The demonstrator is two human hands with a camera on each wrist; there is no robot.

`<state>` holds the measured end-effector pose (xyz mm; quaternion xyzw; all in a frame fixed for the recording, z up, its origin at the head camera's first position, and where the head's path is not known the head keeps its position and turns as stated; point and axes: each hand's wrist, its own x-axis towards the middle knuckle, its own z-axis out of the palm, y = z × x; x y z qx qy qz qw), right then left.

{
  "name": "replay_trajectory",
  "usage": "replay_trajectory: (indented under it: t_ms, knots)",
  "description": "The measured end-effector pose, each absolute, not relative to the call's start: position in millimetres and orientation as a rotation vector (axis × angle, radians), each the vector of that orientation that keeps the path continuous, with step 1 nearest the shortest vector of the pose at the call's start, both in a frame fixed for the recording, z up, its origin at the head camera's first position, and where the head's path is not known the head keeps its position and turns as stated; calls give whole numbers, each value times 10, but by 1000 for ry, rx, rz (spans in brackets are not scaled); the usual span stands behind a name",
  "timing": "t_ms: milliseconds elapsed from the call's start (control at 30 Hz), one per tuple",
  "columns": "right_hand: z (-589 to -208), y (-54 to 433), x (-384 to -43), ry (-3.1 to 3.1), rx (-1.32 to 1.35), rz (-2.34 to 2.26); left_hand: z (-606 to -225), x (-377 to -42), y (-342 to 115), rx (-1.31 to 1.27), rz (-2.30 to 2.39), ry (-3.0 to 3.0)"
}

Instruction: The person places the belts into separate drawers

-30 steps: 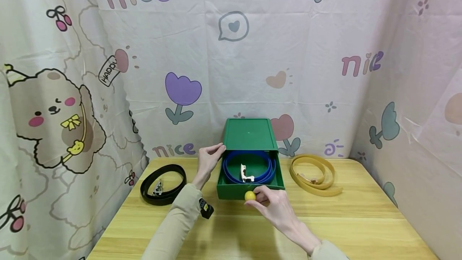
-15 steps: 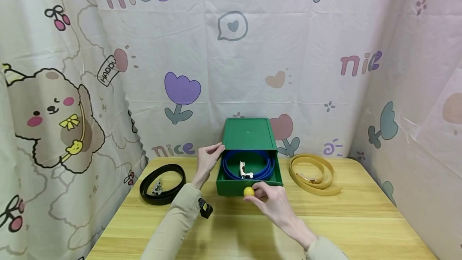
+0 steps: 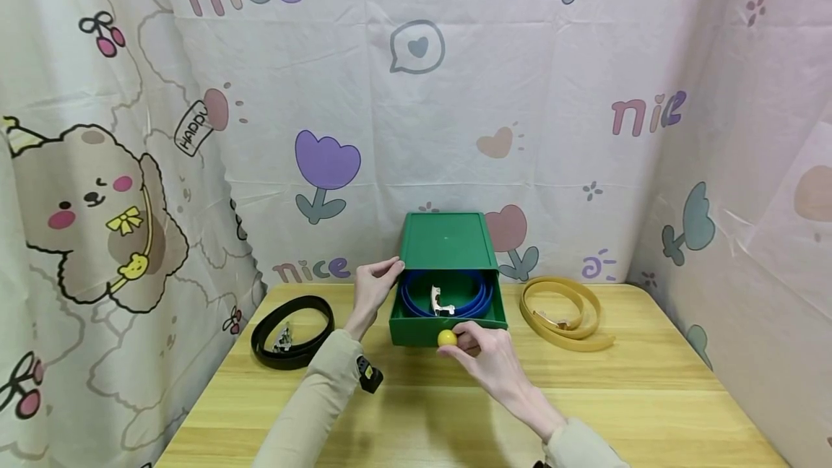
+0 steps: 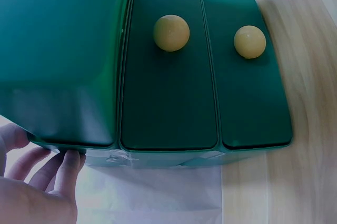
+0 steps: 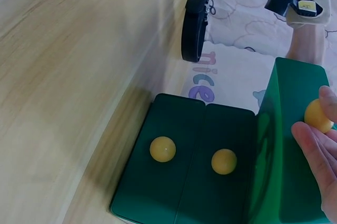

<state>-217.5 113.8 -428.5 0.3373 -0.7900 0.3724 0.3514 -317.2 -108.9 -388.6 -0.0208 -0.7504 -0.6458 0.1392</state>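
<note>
A green drawer cabinet (image 3: 447, 237) stands at the back of the table, its top drawer (image 3: 419, 333) pulled partly out. Inside the drawer lies a coiled blue belt (image 3: 484, 302) with a shiny metal buckle. My right hand (image 3: 497, 363) pinches the drawer's round yellow knob (image 3: 446, 338) between thumb and fingers. At the cabinet's upper left front corner, my left hand (image 3: 373, 293) holds the edge, fingertips (image 4: 71, 158) against it in the left wrist view. Two lower drawers, each with a yellow knob (image 4: 171, 33), are pushed in; the head view hides them.
A coiled black belt (image 3: 279, 362) lies on the wooden table (image 3: 416, 417) left of the cabinet. To the right sits a coiled tan-yellow belt (image 3: 572, 344). A patterned curtain (image 3: 416, 128) hangs behind the table and along both sides.
The top drawer has slid some way back into the cabinet, and my right hand has moved forward with its knob. My left hand stays at the corner.
</note>
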Motion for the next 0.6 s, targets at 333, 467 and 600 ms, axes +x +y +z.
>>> replay_trajectory:
  t_ms: [333,467,600]
  knots:
    - [-4293,1131,-2238,-2030,859,975,-3883,-3170,-1093,-69,-1874,-2164]
    - [-4303,1136,-2265,-2030,850,972,-3883,-3173,-1094,-75,-1877,-2160]
    - [-4314,1140,-2284,-2032,844,970,-3890,-3173,-1093,-72,-1871,-2168]
